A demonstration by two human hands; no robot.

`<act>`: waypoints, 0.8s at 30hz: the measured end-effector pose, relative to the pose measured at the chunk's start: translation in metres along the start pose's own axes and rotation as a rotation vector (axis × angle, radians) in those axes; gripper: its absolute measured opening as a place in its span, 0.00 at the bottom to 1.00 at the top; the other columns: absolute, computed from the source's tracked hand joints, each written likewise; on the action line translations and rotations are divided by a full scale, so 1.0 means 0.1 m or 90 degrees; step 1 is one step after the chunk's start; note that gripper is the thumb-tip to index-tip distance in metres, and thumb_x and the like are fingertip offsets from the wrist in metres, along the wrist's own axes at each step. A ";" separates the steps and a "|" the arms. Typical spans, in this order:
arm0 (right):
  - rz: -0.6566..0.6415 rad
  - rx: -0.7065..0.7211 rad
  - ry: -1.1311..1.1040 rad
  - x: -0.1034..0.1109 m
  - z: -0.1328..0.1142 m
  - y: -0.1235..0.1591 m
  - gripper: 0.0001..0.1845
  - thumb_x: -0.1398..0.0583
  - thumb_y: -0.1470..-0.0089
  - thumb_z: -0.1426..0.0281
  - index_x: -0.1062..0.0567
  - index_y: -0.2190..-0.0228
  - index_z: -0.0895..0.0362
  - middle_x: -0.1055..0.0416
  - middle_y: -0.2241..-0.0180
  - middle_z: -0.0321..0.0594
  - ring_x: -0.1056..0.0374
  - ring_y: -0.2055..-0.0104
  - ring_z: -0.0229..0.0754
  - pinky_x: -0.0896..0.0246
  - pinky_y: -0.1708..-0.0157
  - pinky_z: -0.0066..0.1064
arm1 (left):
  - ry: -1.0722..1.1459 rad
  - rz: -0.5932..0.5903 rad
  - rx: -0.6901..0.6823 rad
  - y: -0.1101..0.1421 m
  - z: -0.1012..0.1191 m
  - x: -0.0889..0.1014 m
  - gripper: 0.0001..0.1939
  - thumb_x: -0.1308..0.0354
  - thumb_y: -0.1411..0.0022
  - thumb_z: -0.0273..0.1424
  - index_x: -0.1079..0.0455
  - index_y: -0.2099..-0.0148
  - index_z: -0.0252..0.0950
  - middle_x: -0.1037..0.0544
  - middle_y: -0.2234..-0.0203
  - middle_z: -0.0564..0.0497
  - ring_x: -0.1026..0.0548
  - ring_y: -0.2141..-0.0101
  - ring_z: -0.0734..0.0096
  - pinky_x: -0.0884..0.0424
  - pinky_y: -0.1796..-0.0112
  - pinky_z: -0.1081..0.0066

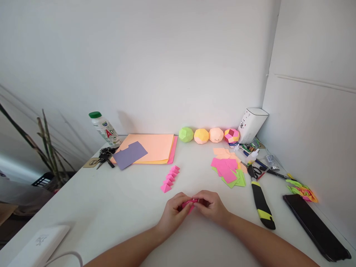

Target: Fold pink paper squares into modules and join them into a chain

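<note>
Between my two hands is a small piece of pink paper (190, 203), partly hidden by the fingers. My left hand (175, 210) pinches it from the left, thumb in front. On its other side my right hand (211, 206) grips it with thumb and fingertips, close against the left fingers. Just beyond the left hand, a slanting row of folded pink paper pieces (170, 179) lies on the white table (116, 222). Farther off to the right is a loose pile of pink paper pieces (226, 168), with green and peach ones under and behind it.
Several faceted paper balls (201, 136) line the wall beside a white container (252, 125). At right lie a utility knife (261, 204), scissors (254, 171), a glue bottle (252, 157) and a black phone (316, 227). Peach sheets (155, 144), a purple card (130, 155), keys (105, 156) and a bottle (105, 129) are left.
</note>
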State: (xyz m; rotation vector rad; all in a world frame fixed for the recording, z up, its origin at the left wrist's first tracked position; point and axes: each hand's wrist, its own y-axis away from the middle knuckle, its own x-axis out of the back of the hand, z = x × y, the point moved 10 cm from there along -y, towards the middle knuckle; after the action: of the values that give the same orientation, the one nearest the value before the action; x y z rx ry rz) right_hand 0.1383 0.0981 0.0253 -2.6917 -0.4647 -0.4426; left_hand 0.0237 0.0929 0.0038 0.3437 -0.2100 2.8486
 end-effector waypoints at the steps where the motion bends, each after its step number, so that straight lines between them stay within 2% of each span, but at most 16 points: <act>1: 0.000 0.000 0.002 0.00 0.00 0.00 0.08 0.41 0.48 0.68 0.22 0.67 0.56 0.26 0.73 0.42 0.35 0.75 0.38 0.39 0.76 0.29 | -0.016 0.006 -0.010 0.01 0.01 0.01 0.09 0.45 0.40 0.33 0.24 0.64 0.38 0.29 0.75 0.49 0.32 0.74 0.71 0.35 0.73 0.73; 11: -0.014 -0.056 -0.020 -0.03 0.13 -0.02 0.07 0.41 0.49 0.71 0.22 0.69 0.58 0.27 0.73 0.41 0.35 0.74 0.37 0.40 0.75 0.28 | -0.045 0.007 -0.076 0.00 0.12 0.01 0.10 0.47 0.39 0.31 0.23 0.64 0.36 0.25 0.73 0.48 0.29 0.74 0.71 0.32 0.73 0.73; 24: -0.026 -0.115 -0.079 -0.04 0.22 -0.01 0.06 0.39 0.50 0.70 0.22 0.74 0.58 0.29 0.75 0.39 0.37 0.74 0.37 0.42 0.74 0.28 | -0.009 -0.015 -0.067 0.00 0.07 0.00 0.10 0.46 0.39 0.31 0.22 0.63 0.38 0.24 0.71 0.47 0.27 0.72 0.70 0.30 0.71 0.72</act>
State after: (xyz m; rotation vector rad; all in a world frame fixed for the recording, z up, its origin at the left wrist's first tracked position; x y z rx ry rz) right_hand 0.1393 0.1066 0.0048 -2.9001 -0.5398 -0.3449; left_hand 0.0253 0.0914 0.0099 0.3420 -0.3543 2.7997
